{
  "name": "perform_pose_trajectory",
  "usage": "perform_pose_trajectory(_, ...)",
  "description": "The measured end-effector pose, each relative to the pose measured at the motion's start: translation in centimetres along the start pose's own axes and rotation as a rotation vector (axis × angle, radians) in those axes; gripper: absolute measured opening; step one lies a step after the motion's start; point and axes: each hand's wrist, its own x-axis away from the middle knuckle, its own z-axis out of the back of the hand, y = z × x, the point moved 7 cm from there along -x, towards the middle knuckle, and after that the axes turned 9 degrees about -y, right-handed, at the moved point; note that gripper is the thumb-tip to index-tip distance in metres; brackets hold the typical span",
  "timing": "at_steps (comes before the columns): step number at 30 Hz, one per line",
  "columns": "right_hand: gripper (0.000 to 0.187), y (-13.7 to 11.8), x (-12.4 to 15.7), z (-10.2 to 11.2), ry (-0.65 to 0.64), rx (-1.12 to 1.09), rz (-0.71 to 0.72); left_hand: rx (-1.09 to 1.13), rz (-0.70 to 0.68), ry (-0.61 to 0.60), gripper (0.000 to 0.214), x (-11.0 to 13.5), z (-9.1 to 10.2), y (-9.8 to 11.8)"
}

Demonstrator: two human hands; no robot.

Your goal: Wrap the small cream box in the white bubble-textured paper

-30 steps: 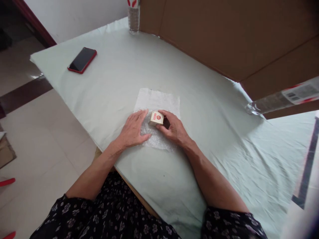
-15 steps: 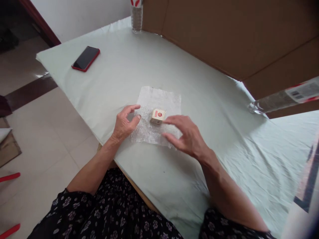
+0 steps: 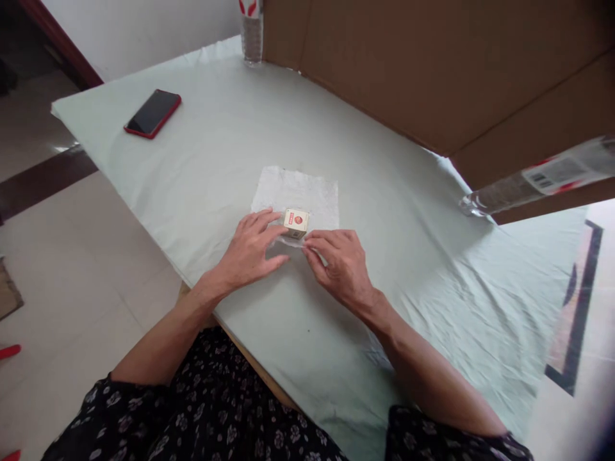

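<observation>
While the box [image 3: 296, 221] sits on the wrap [image 3: 298, 186] with its printed face upward, the wrap's near edge lies close against its near side and the far edge runs unevenly over the cloth [image 3: 206, 166]. The left hand [image 3: 250, 250] is spread, thumb apart from the fingers, its fingertips at the box's left side; whether they press on it cannot be told. The right hand [image 3: 341, 261] has thumb and fingertips together, pinching the wrap's near edge by the box's near right corner. Beyond the wrap, a broad stretch of cloth reaches to the slanting lower edge of the cardboard [image 3: 384, 64]; leftward, another stretch runs to the cloth's left edge, which the left forearm [image 3: 168, 323] crosses, with the floor [image 3: 115, 275] outside it. The phone [image 3: 152, 114] lies near the far left corner, well apart from both hands. One bottle [image 3: 252, 38] stands at the cardboard's left end; a second bottle [image 3: 538, 176] appears slanted before its right part
</observation>
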Motion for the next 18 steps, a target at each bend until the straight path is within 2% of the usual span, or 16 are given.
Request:
perform_pose_trajectory(2,0.017,1.2,-1.1,0.6,0.007,-0.061,-0.052,0.066,0.061,0.064,0.011,-1.1,0.3,-0.3)
perform_pose_trajectory(4,0.015,2.6,-2.3,0.6,0.009,-0.174,-0.09,0.184,0.112,0.089,0.004,-2.3,0.5,-0.8)
perform_pose_trajectory(8,0.019,5.4,-4.0,-0.8,0.0,-0.458,-0.159,0.394,0.217,0.084,0.01,-4.1,0.0,-2.0)
perform_pose_trajectory(12,0.02,6.6,-4.5,-2.5,-0.021,-0.672,-0.218,0.513,0.246,0.114,0.011,-4.6,-0.8,-2.8)
perform_pose_trajectory(18,0.021,5.7,-3.6,-2.6,-0.012,-0.689,-0.239,0.615,0.248,0.142,0.015,-3.7,-1.0,-2.6)
